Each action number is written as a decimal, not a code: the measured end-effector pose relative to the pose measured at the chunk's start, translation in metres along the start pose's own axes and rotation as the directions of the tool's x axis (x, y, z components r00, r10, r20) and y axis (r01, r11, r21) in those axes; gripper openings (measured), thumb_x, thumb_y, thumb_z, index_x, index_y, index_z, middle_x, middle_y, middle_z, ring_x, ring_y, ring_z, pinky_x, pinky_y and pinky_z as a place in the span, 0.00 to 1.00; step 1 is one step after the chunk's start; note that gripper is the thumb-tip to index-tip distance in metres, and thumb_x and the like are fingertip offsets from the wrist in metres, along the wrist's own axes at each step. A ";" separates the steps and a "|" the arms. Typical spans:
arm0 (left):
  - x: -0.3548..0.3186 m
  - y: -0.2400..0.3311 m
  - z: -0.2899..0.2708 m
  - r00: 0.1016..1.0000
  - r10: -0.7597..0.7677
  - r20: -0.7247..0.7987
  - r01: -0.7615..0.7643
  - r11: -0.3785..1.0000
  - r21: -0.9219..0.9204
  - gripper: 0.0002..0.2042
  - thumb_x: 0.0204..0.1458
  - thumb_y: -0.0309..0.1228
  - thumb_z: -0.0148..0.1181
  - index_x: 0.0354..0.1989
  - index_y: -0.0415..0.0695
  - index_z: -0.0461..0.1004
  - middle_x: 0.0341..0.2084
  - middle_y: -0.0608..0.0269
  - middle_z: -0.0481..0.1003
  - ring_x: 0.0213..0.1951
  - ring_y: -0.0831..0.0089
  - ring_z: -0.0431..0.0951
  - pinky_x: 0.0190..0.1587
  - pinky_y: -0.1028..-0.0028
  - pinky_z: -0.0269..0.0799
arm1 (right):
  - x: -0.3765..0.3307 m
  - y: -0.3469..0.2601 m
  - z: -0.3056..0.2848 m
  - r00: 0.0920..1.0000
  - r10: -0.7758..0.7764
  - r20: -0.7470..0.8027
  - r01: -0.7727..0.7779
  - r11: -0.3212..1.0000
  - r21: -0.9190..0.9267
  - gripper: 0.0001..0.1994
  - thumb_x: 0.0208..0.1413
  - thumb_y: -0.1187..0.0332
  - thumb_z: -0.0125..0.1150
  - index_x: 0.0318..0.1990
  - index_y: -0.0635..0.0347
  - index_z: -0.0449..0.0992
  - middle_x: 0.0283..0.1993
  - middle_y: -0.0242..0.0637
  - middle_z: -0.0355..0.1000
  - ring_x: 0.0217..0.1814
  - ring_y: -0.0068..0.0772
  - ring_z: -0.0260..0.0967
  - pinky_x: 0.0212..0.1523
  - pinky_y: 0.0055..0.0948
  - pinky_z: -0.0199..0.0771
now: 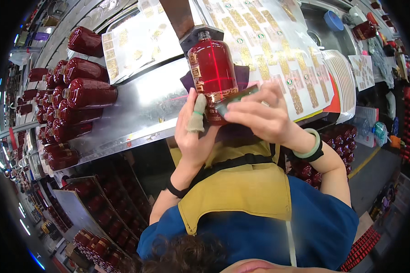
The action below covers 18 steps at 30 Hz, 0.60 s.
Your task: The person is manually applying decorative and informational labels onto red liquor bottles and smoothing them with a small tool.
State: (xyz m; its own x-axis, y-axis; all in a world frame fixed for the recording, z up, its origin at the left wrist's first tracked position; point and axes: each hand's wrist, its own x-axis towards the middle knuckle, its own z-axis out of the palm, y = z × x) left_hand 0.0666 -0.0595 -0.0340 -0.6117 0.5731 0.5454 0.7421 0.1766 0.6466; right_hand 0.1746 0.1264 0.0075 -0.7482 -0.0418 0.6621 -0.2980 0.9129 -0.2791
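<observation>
The left hand (193, 132) grips the red bottle (212, 73) steady at the bench's (136, 113) near edge, while the right hand (259, 116) pinches a scraper (234, 101) against it (smoothing its gold label).

Shiny steel counter (141, 109). Along its left edge, dark red bottles (84, 93) lying on their sides. Toward the far right corner, sheets of gold labels (278, 50), overlapping.

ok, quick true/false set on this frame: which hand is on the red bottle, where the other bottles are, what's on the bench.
1. Both hands are at the red bottle. True: left hand, right hand.
2. The left thumb is bare. False: it wears a grey finger cot.
3. More red bottles lie on their sides at the left. True.
4. The label sheets are blue. False: white with gold labels.
5. The right wrist wears a pale green bangle. True.
</observation>
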 end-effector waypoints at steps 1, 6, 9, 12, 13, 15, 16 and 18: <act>-0.003 -0.003 0.003 1.000 0.001 -0.001 -0.001 1.000 0.000 0.36 0.38 0.18 0.77 0.63 0.32 0.73 0.60 0.41 0.76 0.54 0.49 0.81 0.55 0.62 0.78 | -0.002 -0.003 -0.001 0.999 -0.007 0.038 0.005 0.998 0.061 0.12 0.46 0.69 0.66 0.40 0.49 0.86 0.42 0.22 0.82 0.39 0.24 0.73 0.47 0.30 0.66; -0.004 -0.007 0.003 0.981 -0.180 0.073 0.187 0.977 -0.102 0.41 0.39 0.19 0.77 0.68 0.34 0.69 0.59 0.48 0.77 0.55 0.56 0.81 0.57 0.66 0.76 | 0.009 0.003 -0.003 0.998 0.044 -0.052 -0.041 0.998 0.049 0.14 0.42 0.71 0.68 0.40 0.50 0.86 0.42 0.23 0.82 0.39 0.24 0.73 0.46 0.30 0.66; 0.001 -0.005 0.002 0.995 -0.074 0.063 0.076 0.997 -0.024 0.42 0.40 0.20 0.77 0.69 0.33 0.66 0.59 0.46 0.77 0.55 0.53 0.80 0.57 0.65 0.76 | -0.001 0.001 0.005 0.996 0.049 -0.074 -0.046 0.998 0.041 0.13 0.44 0.71 0.68 0.40 0.50 0.86 0.41 0.22 0.82 0.39 0.24 0.73 0.45 0.29 0.66; -0.004 -0.012 0.011 0.982 -0.182 0.050 0.184 0.982 -0.049 0.45 0.40 0.21 0.78 0.71 0.32 0.63 0.59 0.43 0.76 0.53 0.53 0.80 0.54 0.64 0.77 | 0.004 -0.009 -0.006 0.999 0.011 0.038 -0.016 0.994 0.112 0.12 0.45 0.70 0.68 0.40 0.50 0.86 0.41 0.22 0.82 0.39 0.23 0.73 0.45 0.30 0.65; -0.003 -0.012 0.011 0.982 -0.182 0.048 0.184 0.982 -0.048 0.45 0.40 0.21 0.78 0.71 0.32 0.63 0.59 0.43 0.76 0.53 0.53 0.80 0.54 0.64 0.77 | 0.007 -0.007 -0.007 0.999 0.010 0.038 -0.014 0.994 0.112 0.12 0.45 0.70 0.68 0.40 0.50 0.86 0.41 0.22 0.82 0.39 0.23 0.73 0.45 0.30 0.65; -0.001 -0.009 0.008 0.967 -0.230 0.108 0.241 0.966 -0.096 0.45 0.41 0.22 0.79 0.72 0.34 0.63 0.55 0.50 0.78 0.55 0.64 0.80 0.57 0.69 0.74 | 0.013 0.001 -0.005 0.996 0.052 -0.073 -0.052 0.999 0.004 0.12 0.45 0.70 0.68 0.40 0.50 0.86 0.41 0.21 0.81 0.39 0.22 0.72 0.45 0.30 0.65; -0.003 -0.007 0.004 0.950 -0.274 0.151 0.290 0.952 -0.098 0.45 0.41 0.23 0.79 0.72 0.35 0.63 0.53 0.52 0.78 0.53 0.65 0.80 0.57 0.68 0.74 | 0.011 0.004 -0.004 0.996 0.048 -0.070 -0.051 0.998 -0.036 0.13 0.43 0.70 0.68 0.40 0.49 0.87 0.41 0.21 0.81 0.39 0.22 0.72 0.46 0.30 0.65; 0.002 -0.005 -0.003 0.976 -0.172 0.132 0.174 0.985 -0.010 0.45 0.41 0.23 0.79 0.72 0.34 0.63 0.52 0.52 0.79 0.52 0.64 0.80 0.57 0.68 0.75 | 0.003 -0.003 0.000 0.999 0.024 -0.026 -0.023 0.999 0.027 0.14 0.42 0.70 0.68 0.40 0.49 0.87 0.42 0.21 0.81 0.39 0.22 0.73 0.47 0.30 0.64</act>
State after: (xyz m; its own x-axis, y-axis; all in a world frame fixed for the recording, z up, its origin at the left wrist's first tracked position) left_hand 0.0609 -0.0610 -0.0343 -0.6881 0.6351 0.3509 0.6214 0.2661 0.7369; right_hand 0.1734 0.1233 0.0105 -0.7394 -0.0094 0.6731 -0.2963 0.9024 -0.3129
